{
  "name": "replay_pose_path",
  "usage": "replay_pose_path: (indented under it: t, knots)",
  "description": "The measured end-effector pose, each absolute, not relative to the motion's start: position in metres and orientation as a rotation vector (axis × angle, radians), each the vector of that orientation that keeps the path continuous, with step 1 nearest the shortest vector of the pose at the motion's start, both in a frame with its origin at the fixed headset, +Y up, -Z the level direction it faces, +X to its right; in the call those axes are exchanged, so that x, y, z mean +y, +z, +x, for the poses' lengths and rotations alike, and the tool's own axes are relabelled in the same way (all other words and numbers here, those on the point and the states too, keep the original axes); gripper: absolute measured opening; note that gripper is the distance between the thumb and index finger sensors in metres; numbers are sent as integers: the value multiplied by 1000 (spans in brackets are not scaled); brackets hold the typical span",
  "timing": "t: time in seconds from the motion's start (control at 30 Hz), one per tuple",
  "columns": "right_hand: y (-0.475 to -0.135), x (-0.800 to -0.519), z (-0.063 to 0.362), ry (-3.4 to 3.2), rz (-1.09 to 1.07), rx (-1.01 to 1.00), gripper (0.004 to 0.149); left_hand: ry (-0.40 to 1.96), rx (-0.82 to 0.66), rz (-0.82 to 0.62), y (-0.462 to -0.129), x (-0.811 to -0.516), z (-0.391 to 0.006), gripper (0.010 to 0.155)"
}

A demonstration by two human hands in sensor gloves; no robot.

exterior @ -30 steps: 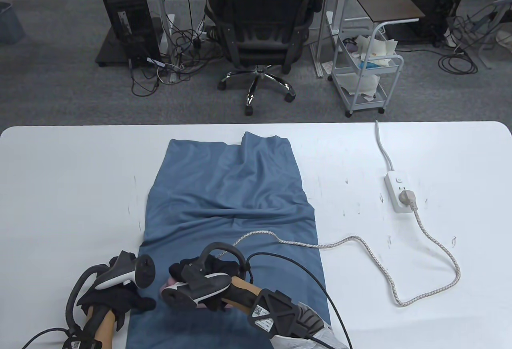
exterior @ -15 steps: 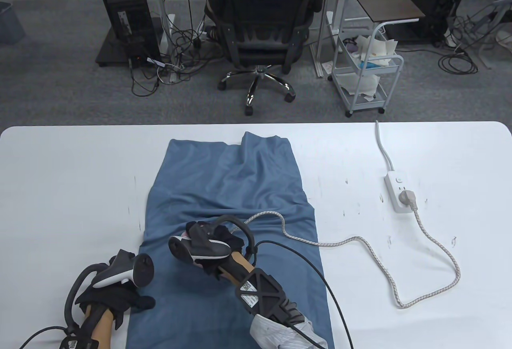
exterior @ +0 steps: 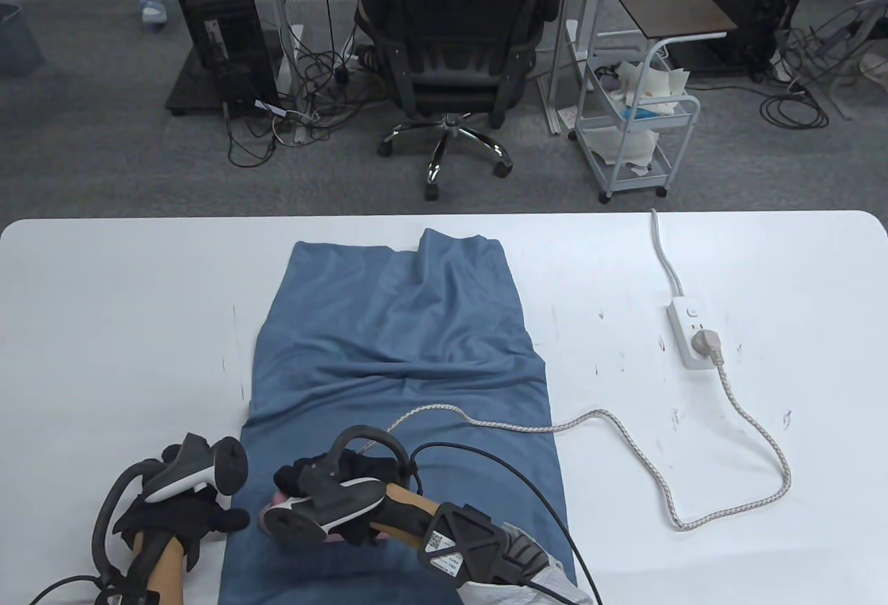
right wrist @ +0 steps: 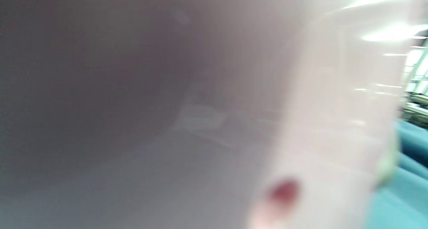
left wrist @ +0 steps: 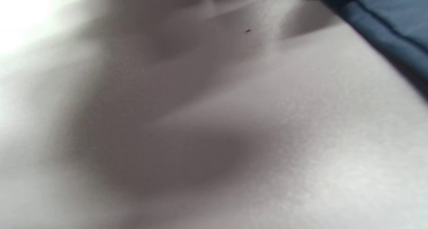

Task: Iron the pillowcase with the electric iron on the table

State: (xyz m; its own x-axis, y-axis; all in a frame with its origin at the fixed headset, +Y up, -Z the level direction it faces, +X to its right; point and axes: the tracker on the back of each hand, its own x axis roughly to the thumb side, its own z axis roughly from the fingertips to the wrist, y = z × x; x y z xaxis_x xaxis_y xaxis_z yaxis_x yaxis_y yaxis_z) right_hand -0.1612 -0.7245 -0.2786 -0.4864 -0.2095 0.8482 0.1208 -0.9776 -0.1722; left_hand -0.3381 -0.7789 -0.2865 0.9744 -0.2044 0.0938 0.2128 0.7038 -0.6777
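A blue pillowcase [exterior: 402, 327] lies lengthwise on the white table [exterior: 125, 327], creased across its middle and far end. My right hand [exterior: 326, 497] grips a pale pink iron [exterior: 272, 502] on the near part of the pillowcase; hand and tracker hide most of the iron. In the right wrist view the blurred iron body [right wrist: 317, 122] fills the frame, with cloth [right wrist: 409, 192] at the right. My left hand [exterior: 191, 518] rests at the pillowcase's near left edge, fingertips touching the cloth. The left wrist view shows bare table and the cloth edge [left wrist: 394, 21].
The iron's braided cord [exterior: 624, 424] runs across the pillowcase and loops on the table to a white power strip [exterior: 689, 331] at the right. An office chair [exterior: 451, 57] and a wire cart [exterior: 635, 126] stand beyond the far edge.
My right hand pushed the iron forward up the pillowcase, then drew it back toward the near edge; the cord followed. My left hand shifted slightly left.
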Motion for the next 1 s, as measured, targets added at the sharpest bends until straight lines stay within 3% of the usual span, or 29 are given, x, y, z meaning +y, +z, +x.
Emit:
replay_pose_path:
  t: [0.13, 0.23, 0.4, 0.73, 0.87, 1.0]
  knots:
    - [-301, -727, -165, -2548, -1253, 203, 72, -239, -16, -755, -287, -779, -338, 105]
    - [-304, -727, -162, -2513, -1208, 285, 74, -213, -24, -760, -287, -779, -339, 104]
    - [-294, -728, -151, -2501, -1255, 344, 73, -194, -23, -759, -288, -778, -341, 104]
    - [-245, -726, -149, -2355, -1762, 364, 70, -178, 7, -764, -287, -779, -346, 104]
    - [-250, -727, -153, -2386, -1721, 388, 69, -188, 9, -763, -287, -778, -345, 104]
    - [-272, -729, -157, -2454, -1532, 379, 70, -187, 10, -765, -287, -778, -345, 103]
